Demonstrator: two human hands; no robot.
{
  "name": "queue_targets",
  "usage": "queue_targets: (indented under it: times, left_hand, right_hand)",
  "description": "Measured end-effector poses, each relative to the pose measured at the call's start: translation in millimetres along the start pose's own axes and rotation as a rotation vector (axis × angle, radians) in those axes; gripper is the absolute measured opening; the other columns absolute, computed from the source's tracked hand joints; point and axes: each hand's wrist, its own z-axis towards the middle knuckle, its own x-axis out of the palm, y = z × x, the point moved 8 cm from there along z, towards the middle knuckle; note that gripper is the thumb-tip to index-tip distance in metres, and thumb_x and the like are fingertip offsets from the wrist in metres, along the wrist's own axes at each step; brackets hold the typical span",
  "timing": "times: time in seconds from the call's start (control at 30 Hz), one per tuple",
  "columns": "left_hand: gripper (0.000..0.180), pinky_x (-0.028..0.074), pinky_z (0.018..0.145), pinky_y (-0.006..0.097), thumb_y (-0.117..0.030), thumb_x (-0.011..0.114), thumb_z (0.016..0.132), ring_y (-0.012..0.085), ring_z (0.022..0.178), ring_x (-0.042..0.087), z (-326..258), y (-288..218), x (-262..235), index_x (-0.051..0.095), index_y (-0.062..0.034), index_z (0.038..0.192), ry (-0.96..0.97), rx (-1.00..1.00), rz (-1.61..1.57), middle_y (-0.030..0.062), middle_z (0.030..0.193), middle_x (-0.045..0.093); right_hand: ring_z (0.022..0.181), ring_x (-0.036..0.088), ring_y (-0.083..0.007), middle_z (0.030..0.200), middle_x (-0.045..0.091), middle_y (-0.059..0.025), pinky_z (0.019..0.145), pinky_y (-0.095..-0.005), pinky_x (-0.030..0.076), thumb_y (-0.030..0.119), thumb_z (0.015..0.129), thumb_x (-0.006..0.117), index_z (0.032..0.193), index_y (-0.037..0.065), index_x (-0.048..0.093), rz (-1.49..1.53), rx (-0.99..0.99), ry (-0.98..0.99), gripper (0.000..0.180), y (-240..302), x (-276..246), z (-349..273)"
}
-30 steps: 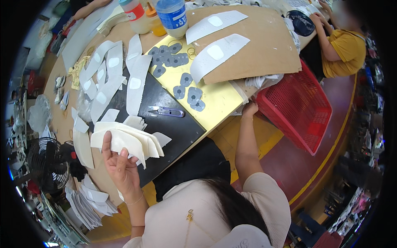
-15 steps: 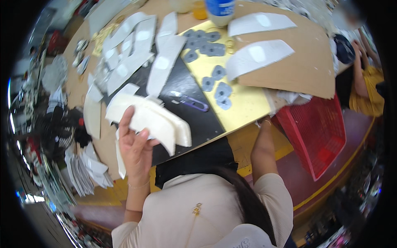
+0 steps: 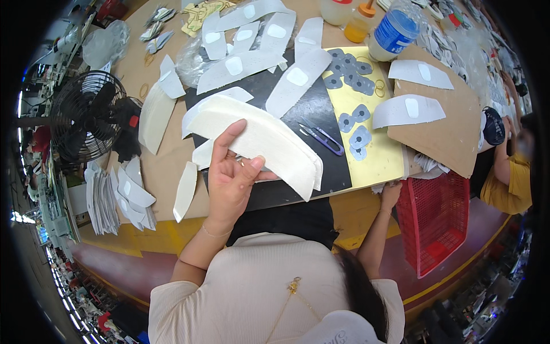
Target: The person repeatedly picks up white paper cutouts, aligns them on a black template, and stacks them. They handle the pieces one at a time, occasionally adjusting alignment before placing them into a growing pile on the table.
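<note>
My left hand (image 3: 232, 180) is closed on a small stack of curved cream fabric pieces (image 3: 260, 137), thumb on the near side and index finger extended across the face. The stack is tilted above the black mat (image 3: 275, 192). My right hand (image 3: 391, 194) is at the table's front edge, between a white cloth bundle (image 3: 429, 165) and the red basket. Its fingers look curled, and what they hold is hidden. Purple thread snips (image 3: 327, 142) lie on the mat, right of the stack. More white curved pieces with pale patches (image 3: 298, 77) lie beyond it.
Grey patches (image 3: 360, 137) lie on a yellow sheet (image 3: 378, 163). Brown cardboard (image 3: 441, 135) carries two white pieces. A blue-labelled bottle (image 3: 395, 31) and an orange bottle (image 3: 360, 24) stand behind. A black fan (image 3: 91, 117) is left, a red plastic basket (image 3: 432, 223) right. Another person's yellow clothing (image 3: 507, 183) shows far right.
The view has shifted, so the table appears further right. My left hand still holds the cream pieces, now more closely aligned. My right hand shows more fully at the table edge.
</note>
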Motion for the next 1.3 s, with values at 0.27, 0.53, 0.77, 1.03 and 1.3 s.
queue_targets:
  times: [0.27,0.53,0.77,1.03,1.3]
  left_hand:
    - [0.057,0.061,0.083,0.034,0.007,0.053,0.092,0.0262,0.111,0.062,-5.6,-10.2,-23.8,0.03,-0.0025,0.143,0.02,0.147,0.046,0.0201,0.131,0.046]
    - [0.053,0.06,0.085,0.037,0.007,0.05,0.093,0.0293,0.113,0.06,-13.4,-25.4,-32.0,0.03,-0.0015,0.141,0.083,0.262,0.003,0.0208,0.131,0.045]
    - [0.052,0.059,0.088,0.039,0.007,0.05,0.094,0.0295,0.115,0.058,-34.7,-35.9,-48.3,0.029,-0.0009,0.141,0.079,0.387,0.092,0.0206,0.131,0.044]
    - [0.052,0.057,0.09,0.04,0.005,0.053,0.093,0.0276,0.12,0.053,-33.0,-31.2,-51.0,0.032,-0.0017,0.141,0.118,0.367,-0.041,0.0164,0.133,0.041]
    - [0.052,0.059,0.086,0.036,0.005,0.058,0.091,0.0263,0.118,0.056,-19.8,-23.2,-63.9,0.038,-0.0019,0.138,0.029,0.185,-0.219,0.014,0.133,0.043]
  right_hand:
    - [0.048,0.053,-0.0092,0.055,0.058,-0.0037,0.049,-0.0243,0.041,0.02,0.087,0.068,0.075,-0.003,0.062,0.513,-0.082,0.545,0.028,208.8,-204.1,-72.9]
    - [0.069,0.057,-0.0095,0.082,0.062,-0.0046,0.062,-0.0222,0.046,-0.001,0.076,0.077,0.093,-0.001,0.065,0.931,-0.649,0.543,0.021,392.2,-285.6,-146.8]
    - [0.069,0.057,-0.0103,0.084,0.063,-0.0052,0.062,-0.0234,0.046,0.002,0.074,0.079,0.098,0.0,0.064,0.889,-0.776,0.636,0.028,439.5,-271.5,-174.5]
    - [0.074,0.064,-0.0259,0.09,0.065,-0.0113,0.066,-0.0313,0.051,0.001,0.075,0.075,0.088,0.001,0.059,0.932,-1.08,0.54,0.02,472.7,-284.9,-196.3]
    - [0.084,0.068,-0.0195,0.099,0.068,-0.0131,0.072,-0.0284,0.052,-0.003,0.081,0.067,0.101,0.001,0.057,1.016,-0.849,0.827,0.023,459.8,-263.7,-191.4]
